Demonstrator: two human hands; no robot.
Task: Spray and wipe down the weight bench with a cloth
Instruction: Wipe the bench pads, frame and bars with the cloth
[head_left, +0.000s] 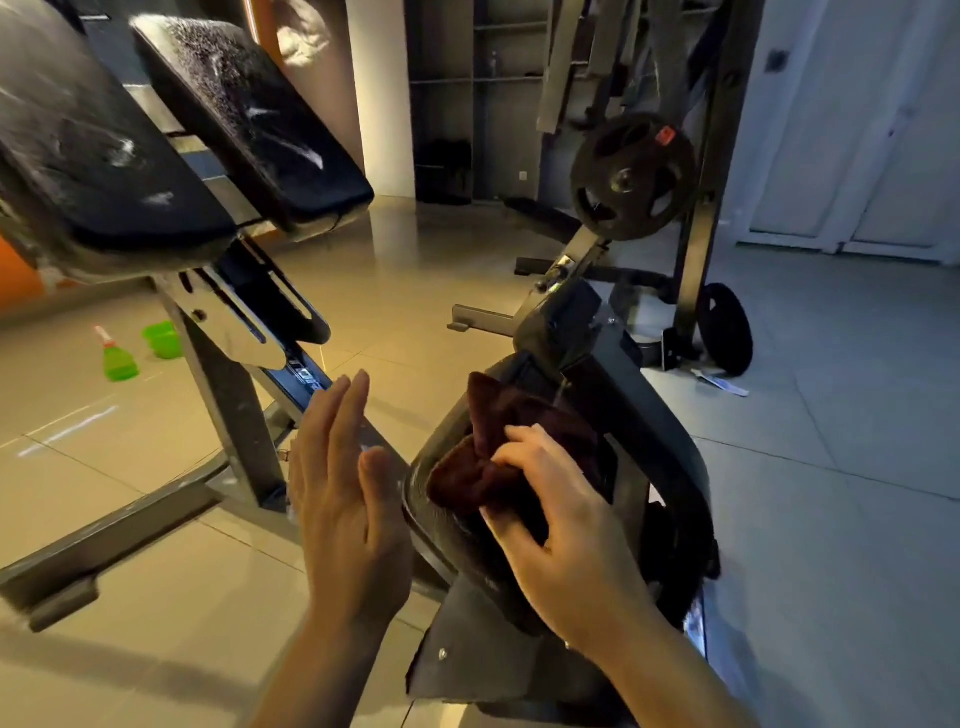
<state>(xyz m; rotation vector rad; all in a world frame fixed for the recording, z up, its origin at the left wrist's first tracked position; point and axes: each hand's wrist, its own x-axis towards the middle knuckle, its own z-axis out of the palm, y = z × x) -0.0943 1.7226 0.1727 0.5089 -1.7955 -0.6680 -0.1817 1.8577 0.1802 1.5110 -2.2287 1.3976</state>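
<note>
A dark maroon cloth (483, 467) is bunched on the black seat pad (452, 535) of the weight bench, low in the middle of the view. My right hand (561, 525) grips the cloth and presses it on the pad. My left hand (348, 493) is held flat and upright just left of the pad, fingers together, holding nothing. Two black angled pads (249, 114) with wet white spray streaks rise at the upper left. A green spray bottle (117, 358) stands on the floor at the left.
A green bowl-like container (163, 338) sits on the tiled floor beside the bottle. The bench's grey steel legs (156, 509) spread left. A rack with a black weight plate (631, 176) and a second plate (724, 327) stands behind on the right.
</note>
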